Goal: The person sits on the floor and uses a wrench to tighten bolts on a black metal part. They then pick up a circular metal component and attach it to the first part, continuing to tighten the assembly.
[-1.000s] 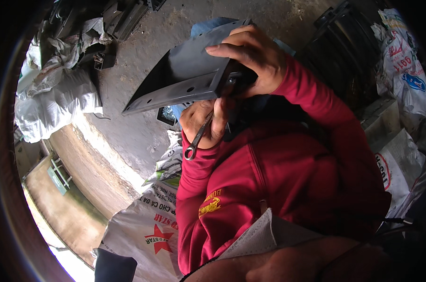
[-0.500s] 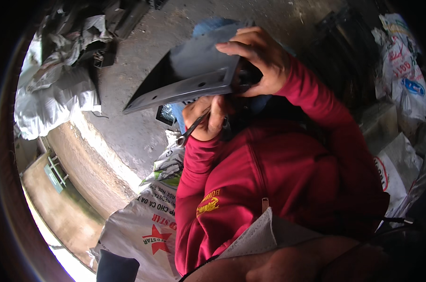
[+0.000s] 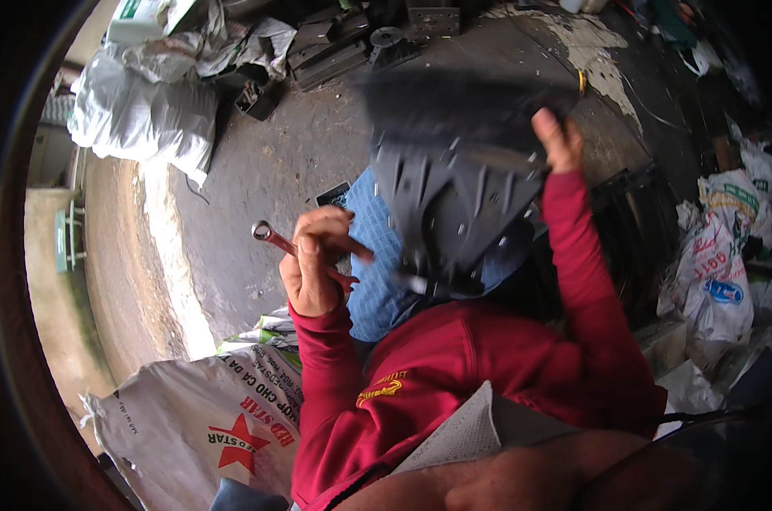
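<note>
My left hand (image 3: 316, 260) is closed around a wrench (image 3: 272, 236) whose ring end sticks out past the thumb, with reddish light on its shaft. To the right, over my lap, is a large black molded plastic part (image 3: 454, 204) with raised ribs, small clips and a rounded recess. My right hand (image 3: 559, 140) grips its far right edge, partly blurred by motion. The far portion of the part is smeared too. A gap separates my left hand from the part. Beneath lies my leg in blue patterned trousers (image 3: 369, 281).
A small open box (image 3: 333, 194) sits on the floor beside my knee. White sacks (image 3: 143, 115) and dark metal pieces (image 3: 330, 47) lie at the far left. A large printed sack (image 3: 190, 417) is by my left side; more sacks (image 3: 718, 247) are piled on the right.
The plastic part has been turned so its ribbed face shows, and my right hand has moved right with it. My left hand came away from beneath it, leftward and lower, still holding the wrench.
</note>
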{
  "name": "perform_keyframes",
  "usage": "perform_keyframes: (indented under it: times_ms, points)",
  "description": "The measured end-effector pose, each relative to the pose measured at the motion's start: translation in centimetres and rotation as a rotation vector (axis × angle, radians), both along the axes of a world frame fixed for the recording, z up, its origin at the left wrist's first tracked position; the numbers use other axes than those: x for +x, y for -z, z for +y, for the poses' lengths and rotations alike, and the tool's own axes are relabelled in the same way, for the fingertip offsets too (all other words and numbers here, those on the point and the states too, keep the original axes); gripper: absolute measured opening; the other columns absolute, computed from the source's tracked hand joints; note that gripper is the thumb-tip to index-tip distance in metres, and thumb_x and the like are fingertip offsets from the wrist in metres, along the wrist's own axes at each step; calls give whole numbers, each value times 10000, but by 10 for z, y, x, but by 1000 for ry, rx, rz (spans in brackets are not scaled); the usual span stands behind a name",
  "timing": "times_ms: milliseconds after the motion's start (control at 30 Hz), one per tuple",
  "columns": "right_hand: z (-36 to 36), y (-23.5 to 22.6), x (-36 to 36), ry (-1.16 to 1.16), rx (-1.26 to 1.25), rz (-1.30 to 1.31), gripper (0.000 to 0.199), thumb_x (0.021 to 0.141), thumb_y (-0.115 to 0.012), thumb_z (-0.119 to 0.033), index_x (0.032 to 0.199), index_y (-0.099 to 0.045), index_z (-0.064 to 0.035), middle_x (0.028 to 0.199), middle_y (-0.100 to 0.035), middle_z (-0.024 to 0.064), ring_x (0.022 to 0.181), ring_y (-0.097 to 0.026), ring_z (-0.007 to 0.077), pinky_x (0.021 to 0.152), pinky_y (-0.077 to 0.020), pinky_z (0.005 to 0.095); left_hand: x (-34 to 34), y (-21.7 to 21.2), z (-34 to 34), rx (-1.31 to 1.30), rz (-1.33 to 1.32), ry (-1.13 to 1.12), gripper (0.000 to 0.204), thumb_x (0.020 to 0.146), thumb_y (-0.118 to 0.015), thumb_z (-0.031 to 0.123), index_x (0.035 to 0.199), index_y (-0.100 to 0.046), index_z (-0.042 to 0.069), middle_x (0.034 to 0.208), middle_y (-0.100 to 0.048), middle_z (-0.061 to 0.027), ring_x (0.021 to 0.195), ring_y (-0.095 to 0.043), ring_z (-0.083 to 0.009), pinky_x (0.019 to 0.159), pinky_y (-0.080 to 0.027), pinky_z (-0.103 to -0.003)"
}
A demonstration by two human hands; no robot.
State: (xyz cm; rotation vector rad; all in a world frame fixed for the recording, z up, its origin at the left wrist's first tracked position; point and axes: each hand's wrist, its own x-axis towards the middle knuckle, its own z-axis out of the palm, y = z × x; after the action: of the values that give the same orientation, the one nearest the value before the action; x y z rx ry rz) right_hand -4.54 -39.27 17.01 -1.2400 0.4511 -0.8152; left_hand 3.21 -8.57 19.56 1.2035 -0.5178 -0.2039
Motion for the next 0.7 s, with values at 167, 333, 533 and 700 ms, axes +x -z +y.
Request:
perform_keyframes:
  times_ms: [167,333,533,700]
  points:
    - [-95,52,69,-274,592,2,628,949,-550,-575,1168,-642,6,1027,-709,133,828,-711,235,730,-582,326,23,71,9,311,204,-98,357,1060,-483,263,1117,-672,-34,617,-538,10,480,-422,-56,462,-354,-229]
    - [-123,144,172,157,492,188,787,858,-626,-668,1305,-590,-21,1252,-636,109,1038,-655,265,933,-516,367,8,115,-23,934,-560,-293,153,874,-674,133,1019,-722,132,774,-689,-97,628,-675,-286,547,-505,-365]
    - [-69,262,305,313,146,555,725,827,-699,-632,1069,-701,52,1096,-705,153,1008,-652,280,933,-474,354,23,122,-19,740,-454,-315,143,859,-667,39,991,-722,34,660,-620,-86,503,-599,-221,490,-456,-340]
    - [-66,349,373,530,134,579,748,807,-667,-684,1033,-703,29,980,-722,181,924,-678,320,861,-495,404,37,120,-16,762,-482,-259,168,825,-672,37,981,-731,41,630,-594,-62,460,-557,-190,460,-426,-313]
